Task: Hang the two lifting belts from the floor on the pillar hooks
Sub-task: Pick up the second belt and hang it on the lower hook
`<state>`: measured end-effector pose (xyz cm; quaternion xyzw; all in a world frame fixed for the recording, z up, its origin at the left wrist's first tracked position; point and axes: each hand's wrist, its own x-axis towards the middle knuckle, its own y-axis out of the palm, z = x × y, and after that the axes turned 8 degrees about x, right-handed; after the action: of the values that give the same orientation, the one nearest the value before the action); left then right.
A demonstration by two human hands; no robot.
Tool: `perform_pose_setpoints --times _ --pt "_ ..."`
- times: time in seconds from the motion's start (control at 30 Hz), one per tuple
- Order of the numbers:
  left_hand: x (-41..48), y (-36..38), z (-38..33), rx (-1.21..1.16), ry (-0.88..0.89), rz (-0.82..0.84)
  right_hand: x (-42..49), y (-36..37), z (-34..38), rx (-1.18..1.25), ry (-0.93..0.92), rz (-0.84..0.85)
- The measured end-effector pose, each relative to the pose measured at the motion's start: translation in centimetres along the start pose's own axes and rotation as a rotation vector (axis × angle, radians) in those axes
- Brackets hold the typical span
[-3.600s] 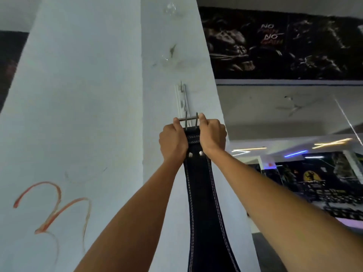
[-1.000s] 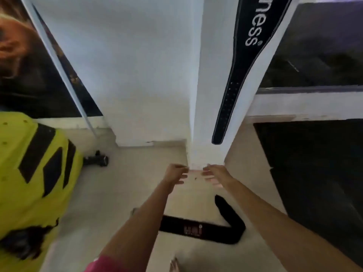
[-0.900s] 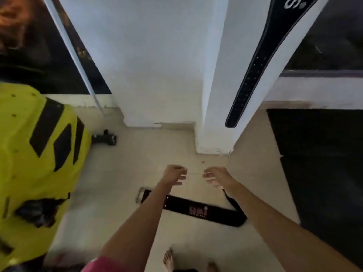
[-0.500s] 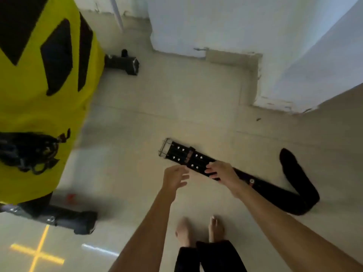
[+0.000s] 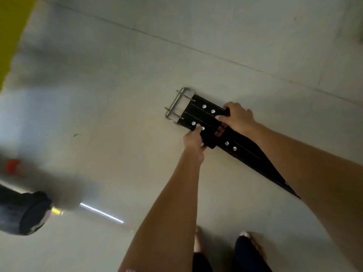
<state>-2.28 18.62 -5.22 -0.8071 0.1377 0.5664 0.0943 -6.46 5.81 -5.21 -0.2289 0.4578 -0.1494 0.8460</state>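
Observation:
A black lifting belt (image 5: 204,114) with silver rivets lies on the pale floor, its steel buckle (image 5: 175,105) pointing up-left. My left hand (image 5: 193,139) pinches the belt's near edge just behind the buckle. My right hand (image 5: 236,118) grips the far edge beside the keeper loop. The belt's long tail runs down-right and disappears under my right forearm. The pillar, its hooks and the other belt are out of view.
A yellow shape (image 5: 11,30) fills the top left corner. A dark cylindrical object (image 5: 23,212) lies on the floor at the left, with a small red mark (image 5: 11,166) above it. My bare feet (image 5: 247,238) stand at the bottom edge.
I looked down from the hung belt on the pillar to the floor. Both hands dropped onto the second belt and closed on it near the buckle.

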Motion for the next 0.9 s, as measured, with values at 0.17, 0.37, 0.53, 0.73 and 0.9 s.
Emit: perform_pose_setpoints --times 0.17,0.37,0.53,0.73,0.9 --pt "-9.3 0.6 -0.6 0.079 0.107 -0.031 -8.3 -6.7 2.8 0.27 0.041 0.125" --pt "-34.2 4.9 -5.8 0.213 0.289 0.049 -29.5 -23.2 8.2 0.55 0.109 0.162" --pt "-57.4 9.4 -12.3 0.365 0.439 0.23 -50.8 -37.8 13.2 0.631 0.033 0.059" --pt "-76.0 15.5 -14.8 0.499 0.793 0.519 -66.3 -44.9 13.2 0.931 -0.247 -0.483" --pt "-85.0 17.5 -11.8 0.422 1.017 0.601 -72.9 -50.0 13.9 1.159 -0.458 -0.651"
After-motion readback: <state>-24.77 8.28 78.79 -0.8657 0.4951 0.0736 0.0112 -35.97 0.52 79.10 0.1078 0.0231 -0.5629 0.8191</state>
